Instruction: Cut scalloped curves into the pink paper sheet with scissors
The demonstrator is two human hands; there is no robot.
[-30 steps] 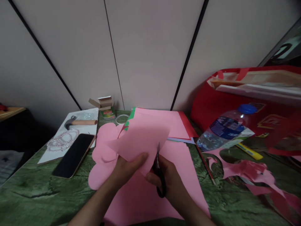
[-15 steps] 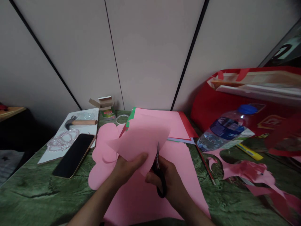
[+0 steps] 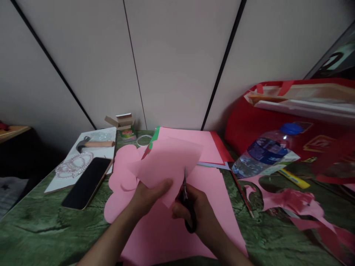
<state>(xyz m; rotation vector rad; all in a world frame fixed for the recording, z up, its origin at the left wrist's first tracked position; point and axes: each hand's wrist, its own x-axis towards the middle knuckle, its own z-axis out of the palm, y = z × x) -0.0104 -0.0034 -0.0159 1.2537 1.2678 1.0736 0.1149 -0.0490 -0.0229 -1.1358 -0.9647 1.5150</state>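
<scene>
Seen in the head view, where both hands work above the table (image 3: pixel 41 231), the left hand (image 3: pixel 149 197) pinches a pink sheet (image 3: pixel 169 159) near its lower left edge, thumb on top, with the remaining fingers largely hidden beneath. The right hand (image 3: pixel 196 205) is curled around the handles of the scissors (image 3: pixel 191 218); the blades point away from the person at the right part of the sheet. Whether paper lies between the blades cannot be told. The held sheet is raised at the centre, over a large pink sheet (image 3: pixel 180 238).

Left of the hands lie rounded pink cutouts (image 3: pixel 120 201), then a smartphone (image 3: pixel 86 183) and a white board (image 3: pixel 55 184) bearing a hammer (image 3: pixel 100 144) and strings of beads (image 3: pixel 70 168). Behind the hands is a stack of coloured paper (image 3: pixel 212 149). To the right are a pencil (image 3: pixel 242 194), a tilted bottle (image 3: pixel 260 151), a red bag (image 3: pixel 238 129) and pink scraps (image 3: pixel 294 201).
</scene>
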